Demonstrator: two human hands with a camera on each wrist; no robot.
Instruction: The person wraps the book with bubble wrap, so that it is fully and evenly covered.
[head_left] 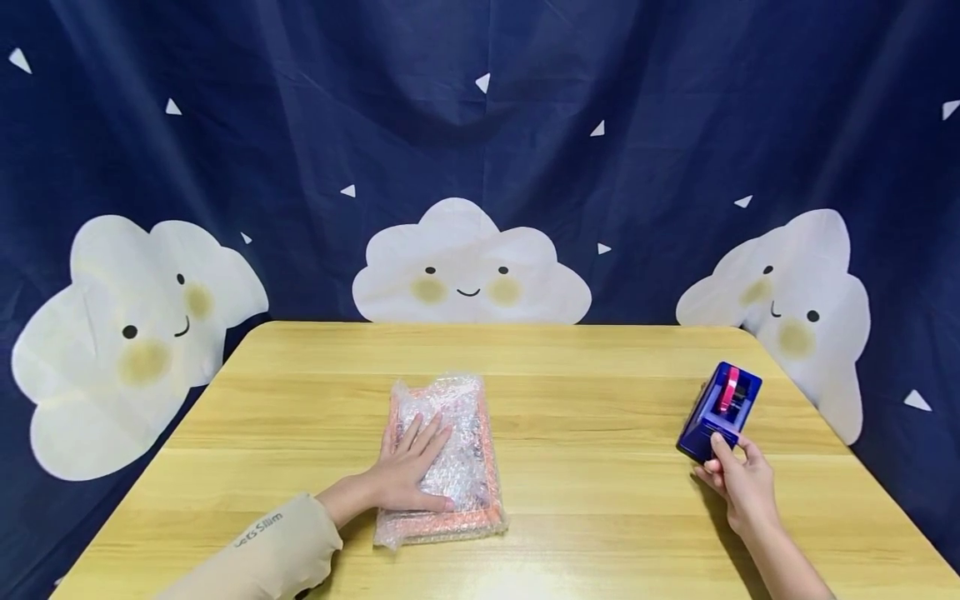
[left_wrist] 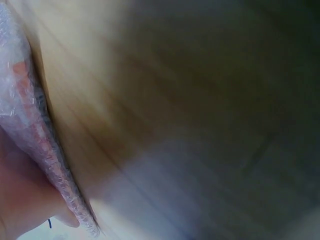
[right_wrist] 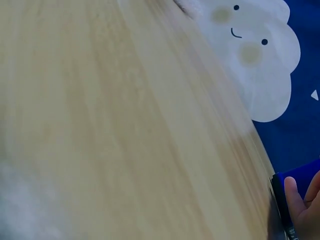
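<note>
A flat, orange-edged rectangular item in bubble wrap (head_left: 467, 417) lies on the table, left of the middle. My left hand (head_left: 408, 475) rests on top of it with straight, spread fingers. In the left wrist view, the edge of the wrapped item (left_wrist: 25, 100) shows above part of the hand (left_wrist: 25, 200). Over at the right, my right hand (head_left: 746, 492) grips the near end of a blue tape dispenser (head_left: 697, 425), thumb on top. A pinkish-red roll of tape (head_left: 730, 388) sits in it. The right wrist view catches only a corner of the dispenser (right_wrist: 300, 175).
The light wooden table (head_left: 585, 467) reaches back to a dark blue curtain (head_left: 637, 167) with white clouds and small triangles. A wide stretch of tabletop lies between the wrapped item and the dispenser. The table's right edge runs close beyond the dispenser.
</note>
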